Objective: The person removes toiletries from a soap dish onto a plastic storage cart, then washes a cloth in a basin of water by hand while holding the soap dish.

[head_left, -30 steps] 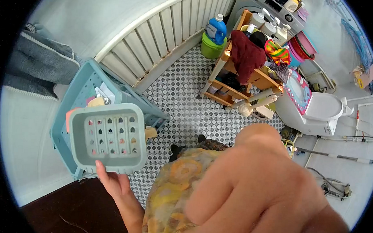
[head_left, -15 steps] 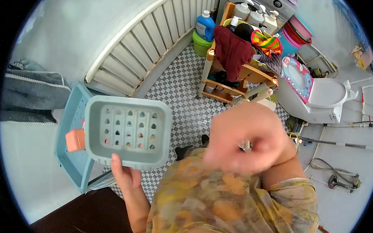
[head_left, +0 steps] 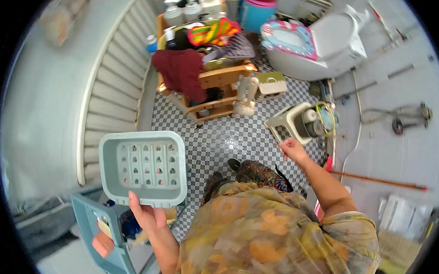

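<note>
A pale green plastic basket (head_left: 143, 166) with rows of holes in its base is held by its near edge in my left hand (head_left: 149, 219), thumb over the rim. No items lie inside it. My right hand (head_left: 292, 150) is out to the right above the floor, fingers curled together; whatever it may hold is too small to make out. Beyond it is a beige stool (head_left: 292, 122) with dark and grey containers on it. Below the basket, a blue-green shelf rack (head_left: 88, 224) holds a salmon-coloured item (head_left: 102, 244) and other small things.
A wooden cart (head_left: 221, 78) with pump bottles (head_left: 192, 9) and a maroon cloth (head_left: 180, 73) stands ahead. The toilet (head_left: 334, 37) is at the upper right. A white radiator (head_left: 110, 85) runs along the left wall. A red-brown pole (head_left: 382, 181) lies at the right.
The view has turned right, bringing the stool into sight. My right hand has moved from close to the camera down and away. My left hand still holds the basket.
</note>
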`<act>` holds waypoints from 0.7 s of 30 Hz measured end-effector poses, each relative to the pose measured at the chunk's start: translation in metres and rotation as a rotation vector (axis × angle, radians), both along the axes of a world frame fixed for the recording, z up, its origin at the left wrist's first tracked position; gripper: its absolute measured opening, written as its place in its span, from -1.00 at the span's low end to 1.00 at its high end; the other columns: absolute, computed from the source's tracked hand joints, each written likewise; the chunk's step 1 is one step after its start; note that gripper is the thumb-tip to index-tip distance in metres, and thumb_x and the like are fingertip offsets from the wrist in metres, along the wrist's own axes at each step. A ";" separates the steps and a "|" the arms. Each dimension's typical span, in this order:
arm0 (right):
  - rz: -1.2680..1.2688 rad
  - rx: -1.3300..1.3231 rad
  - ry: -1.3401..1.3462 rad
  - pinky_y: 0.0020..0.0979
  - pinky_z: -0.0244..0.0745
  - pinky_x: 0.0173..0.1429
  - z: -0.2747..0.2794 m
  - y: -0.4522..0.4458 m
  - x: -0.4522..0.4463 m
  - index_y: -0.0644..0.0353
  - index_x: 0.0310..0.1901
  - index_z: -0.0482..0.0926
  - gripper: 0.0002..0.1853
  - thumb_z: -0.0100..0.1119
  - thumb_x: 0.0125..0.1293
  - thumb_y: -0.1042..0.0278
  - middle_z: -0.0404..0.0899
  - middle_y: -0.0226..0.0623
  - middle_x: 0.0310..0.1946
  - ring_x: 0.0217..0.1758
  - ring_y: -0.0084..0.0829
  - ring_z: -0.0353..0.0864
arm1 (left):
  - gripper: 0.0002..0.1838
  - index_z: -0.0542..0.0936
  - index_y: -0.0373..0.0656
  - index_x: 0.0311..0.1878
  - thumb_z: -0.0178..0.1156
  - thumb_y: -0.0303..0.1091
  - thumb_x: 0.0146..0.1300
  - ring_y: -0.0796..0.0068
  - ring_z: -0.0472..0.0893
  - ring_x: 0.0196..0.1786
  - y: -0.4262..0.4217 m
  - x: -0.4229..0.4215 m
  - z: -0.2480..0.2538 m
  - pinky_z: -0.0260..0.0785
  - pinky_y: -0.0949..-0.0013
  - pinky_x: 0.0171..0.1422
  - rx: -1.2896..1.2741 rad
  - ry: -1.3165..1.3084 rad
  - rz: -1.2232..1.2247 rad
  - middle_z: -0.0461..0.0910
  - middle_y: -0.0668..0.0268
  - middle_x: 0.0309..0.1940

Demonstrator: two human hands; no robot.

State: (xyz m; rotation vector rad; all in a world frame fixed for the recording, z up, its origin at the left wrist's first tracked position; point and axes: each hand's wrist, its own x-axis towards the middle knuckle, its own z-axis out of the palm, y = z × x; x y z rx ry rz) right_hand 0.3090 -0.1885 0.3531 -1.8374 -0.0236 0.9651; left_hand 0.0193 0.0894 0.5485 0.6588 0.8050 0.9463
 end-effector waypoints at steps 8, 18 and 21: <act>-0.405 -0.243 0.070 -0.51 0.31 -0.65 -0.021 -0.143 -0.127 0.27 -0.54 0.45 -0.66 -0.11 0.24 0.19 0.45 -0.31 -0.71 -0.74 -0.53 0.40 | -0.40 0.18 -0.15 0.21 0.07 -0.11 0.15 0.30 0.31 0.15 0.036 0.029 -0.010 0.19 0.13 0.21 0.017 -0.039 -0.387 0.28 0.25 0.13; -0.869 -0.512 0.438 -0.47 0.34 -0.63 -0.062 -0.219 -0.349 0.19 -0.37 0.48 -0.90 0.02 0.08 0.41 0.51 -0.29 -0.63 -0.71 -0.45 0.48 | -0.33 0.16 -0.15 0.23 0.11 -0.09 0.10 0.23 0.26 0.19 -0.016 0.119 -0.002 0.17 0.06 0.22 0.052 0.038 -0.770 0.22 0.20 0.17; -0.901 -0.486 0.487 -0.43 0.39 -0.60 -0.059 -0.208 -0.371 0.16 -0.35 0.48 -0.86 0.06 0.05 0.34 0.52 -0.28 -0.62 -0.69 -0.43 0.49 | -0.34 0.16 -0.15 0.23 0.12 -0.11 0.10 0.24 0.26 0.19 -0.042 0.150 -0.004 0.16 0.07 0.23 0.068 0.025 -0.896 0.22 0.21 0.17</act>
